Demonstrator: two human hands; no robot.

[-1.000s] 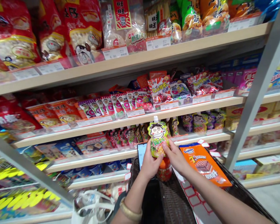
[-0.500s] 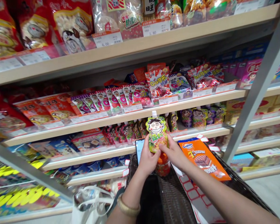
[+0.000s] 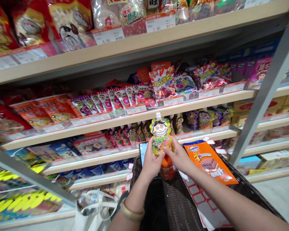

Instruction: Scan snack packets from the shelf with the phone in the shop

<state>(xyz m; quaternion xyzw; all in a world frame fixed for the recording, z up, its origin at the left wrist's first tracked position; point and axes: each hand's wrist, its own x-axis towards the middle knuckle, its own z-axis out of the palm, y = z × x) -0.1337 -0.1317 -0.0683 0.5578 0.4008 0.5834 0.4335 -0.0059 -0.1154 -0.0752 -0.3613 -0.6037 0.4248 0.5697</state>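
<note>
Both my hands hold one green spouted jelly pouch (image 3: pixel 161 134) upright, its cartoon face toward me and its white cap on top. My left hand (image 3: pixel 152 162) grips the pouch's lower left side. My right hand (image 3: pixel 180 156) closes on the lower right, with the thumb pressed on the front. Just below the pouch, a jar with an orange lid (image 3: pixel 167 168) stands in the dark wicker basket (image 3: pixel 180 205). Behind my left hand shows the edge of a phone-like screen (image 3: pixel 143 152). An orange Ovaltine packet (image 3: pixel 210 162) lies to the right of my right hand.
Similar pouches (image 3: pixel 132 133) line the lower shelf ahead, under a shelf of candy bags (image 3: pixel 120 101). A grey metal post (image 3: pixel 262 86) slants at the right. A white bag (image 3: pixel 93 208) is at lower left. Red-and-white printed paper (image 3: pixel 202 202) lies in the basket.
The view has shifted slightly, and the pouch with both hands sits a touch higher and further left in it. The grip stays the same.
</note>
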